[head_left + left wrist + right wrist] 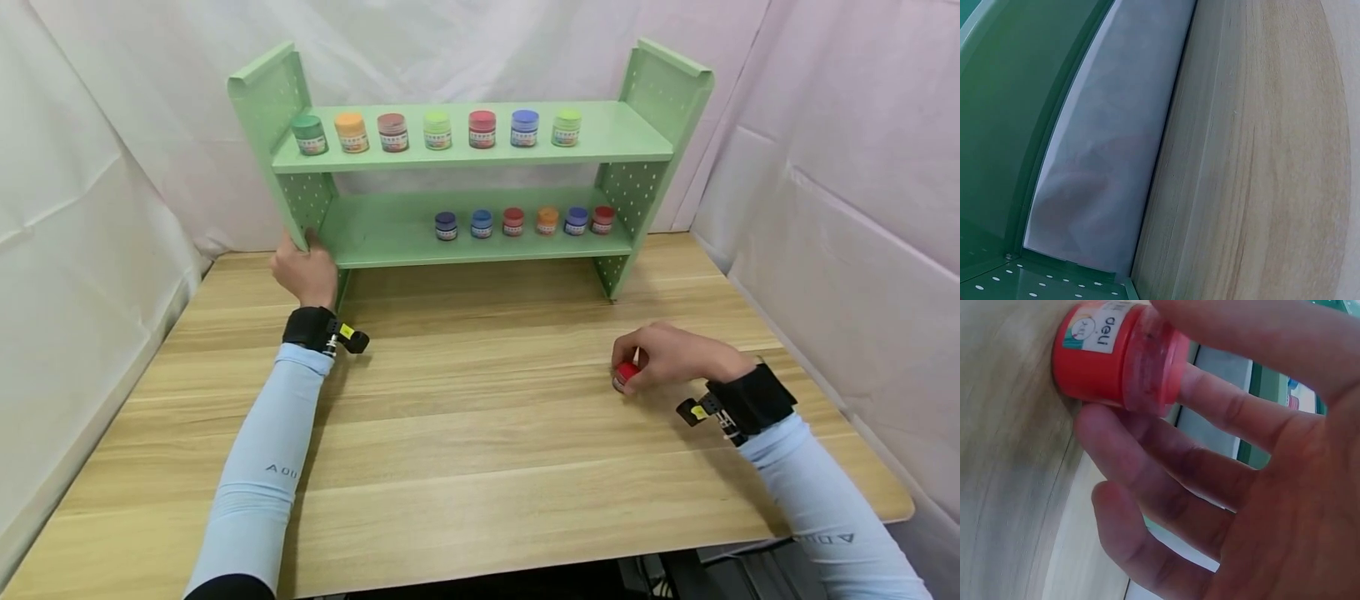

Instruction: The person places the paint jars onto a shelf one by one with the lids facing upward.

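Note:
My left hand grips the lower front edge of the left side panel of a green two-tier metal shelf. The left wrist view has the panel's perforated part and the board's underside, but not the fingers. Over at the right of the table, my right hand holds a small red paint jar between thumb and fingers. Seen from the right wrist, this jar has a clear collar, a red lid and a white label, its base at the wooden surface.
Several paint jars with coloured lids, such as a red one, line the upper board. A shorter row, including an orange jar, stands on the lower board toward its right. White curtains surround the wooden table.

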### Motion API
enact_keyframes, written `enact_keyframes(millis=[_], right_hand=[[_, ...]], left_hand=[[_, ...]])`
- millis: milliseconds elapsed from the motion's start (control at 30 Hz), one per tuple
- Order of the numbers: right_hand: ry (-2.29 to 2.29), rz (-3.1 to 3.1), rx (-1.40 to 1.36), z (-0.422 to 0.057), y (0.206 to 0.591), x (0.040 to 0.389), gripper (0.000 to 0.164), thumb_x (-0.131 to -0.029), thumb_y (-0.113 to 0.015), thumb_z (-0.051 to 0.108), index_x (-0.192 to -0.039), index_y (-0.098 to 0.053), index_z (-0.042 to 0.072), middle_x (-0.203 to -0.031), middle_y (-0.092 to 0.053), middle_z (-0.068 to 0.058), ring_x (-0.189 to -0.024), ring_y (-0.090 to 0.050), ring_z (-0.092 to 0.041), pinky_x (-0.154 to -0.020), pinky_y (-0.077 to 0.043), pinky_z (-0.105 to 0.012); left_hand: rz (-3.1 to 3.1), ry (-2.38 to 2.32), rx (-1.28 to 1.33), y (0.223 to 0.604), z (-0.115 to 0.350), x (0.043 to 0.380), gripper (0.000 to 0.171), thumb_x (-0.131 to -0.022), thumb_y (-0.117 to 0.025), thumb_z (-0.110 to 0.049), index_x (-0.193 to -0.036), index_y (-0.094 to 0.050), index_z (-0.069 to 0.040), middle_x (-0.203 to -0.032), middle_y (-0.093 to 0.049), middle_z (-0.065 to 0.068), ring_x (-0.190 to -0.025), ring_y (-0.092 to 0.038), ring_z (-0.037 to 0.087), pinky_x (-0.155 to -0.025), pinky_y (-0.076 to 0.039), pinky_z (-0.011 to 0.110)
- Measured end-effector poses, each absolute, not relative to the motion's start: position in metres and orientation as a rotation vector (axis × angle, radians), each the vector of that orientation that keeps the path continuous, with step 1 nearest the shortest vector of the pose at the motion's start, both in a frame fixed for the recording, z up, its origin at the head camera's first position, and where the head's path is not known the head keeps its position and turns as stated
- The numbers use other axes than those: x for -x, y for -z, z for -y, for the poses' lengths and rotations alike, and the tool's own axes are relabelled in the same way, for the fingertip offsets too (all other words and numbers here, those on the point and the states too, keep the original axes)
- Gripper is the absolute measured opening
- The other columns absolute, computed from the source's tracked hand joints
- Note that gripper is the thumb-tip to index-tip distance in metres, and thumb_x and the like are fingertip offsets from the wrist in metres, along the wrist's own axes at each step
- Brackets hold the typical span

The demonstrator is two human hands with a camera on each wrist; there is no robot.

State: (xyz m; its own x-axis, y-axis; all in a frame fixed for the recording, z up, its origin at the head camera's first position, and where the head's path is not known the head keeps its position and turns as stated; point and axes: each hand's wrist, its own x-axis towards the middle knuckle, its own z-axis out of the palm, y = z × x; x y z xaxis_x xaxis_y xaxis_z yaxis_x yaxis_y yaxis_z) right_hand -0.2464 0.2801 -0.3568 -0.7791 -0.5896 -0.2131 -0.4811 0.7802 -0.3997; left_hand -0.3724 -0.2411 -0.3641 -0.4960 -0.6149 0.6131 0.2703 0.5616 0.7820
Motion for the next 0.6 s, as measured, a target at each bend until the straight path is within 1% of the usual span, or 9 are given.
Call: enact_keyframes(millis=[133, 333, 467, 600], right_hand=[[0.459, -2.656, 0.826, -0.278, 0.357, 0.246, 0.025, -0.077, -0.091, 0.030, -0.091, -0.072, 0.024, -0.082, -0.067, 0.010, -0.074, -0.060, -0.008, -0.067, -0.048, -0.023], [0.425, -2.629, 0.825, -0.268, 0.353, 0.250, 0.018, -0.081, -0.087, 0.026, -0.089, -0.071, 0.025, -0.084, -0.067, 0.011, -0.077, -0.060, -0.009, -0.069, -0.048, -0.024], [0.439, -2.635, 0.883, -0.256, 0.348, 0.259, 0.014, -0.084, -0.084, 0.022, -0.089, -0.071, 0.022, -0.085, -0.067, 0.009, -0.077, -0.059, -0.010, -0.070, -0.048, -0.025], [0.447, -2.662, 0.963, -0.242, 0.344, 0.272, 0.011, -0.085, -0.083, 0.021, -0.091, -0.074, 0.021, -0.084, -0.068, 0.009, -0.076, -0.060, -0.011, -0.068, -0.049, -0.025]], left_hand=[[1.793, 1.095, -0.289, 0.364, 0.241, 0.372, 0.024, -0.099, -0.063, -0.013, -0.118, -0.075, -0.003, -0.120, -0.076, 0.014, -0.114, -0.074, 0.027, -0.097, -0.057, 0.044], [1.795, 1.094, -0.288, 0.364, 0.242, 0.372, 0.024, -0.099, -0.063, -0.012, -0.118, -0.075, -0.003, -0.120, -0.076, 0.014, -0.114, -0.074, 0.027, -0.096, -0.057, 0.045], [1.795, 1.083, -0.285, 0.364, 0.243, 0.373, 0.024, -0.099, -0.063, -0.012, -0.116, -0.075, -0.002, -0.119, -0.076, 0.014, -0.113, -0.074, 0.027, -0.094, -0.057, 0.046], [1.792, 1.085, -0.288, 0.365, 0.242, 0.373, 0.024, -0.099, -0.063, -0.012, -0.118, -0.075, -0.003, -0.119, -0.076, 0.014, -0.113, -0.074, 0.027, -0.095, -0.057, 0.045]])
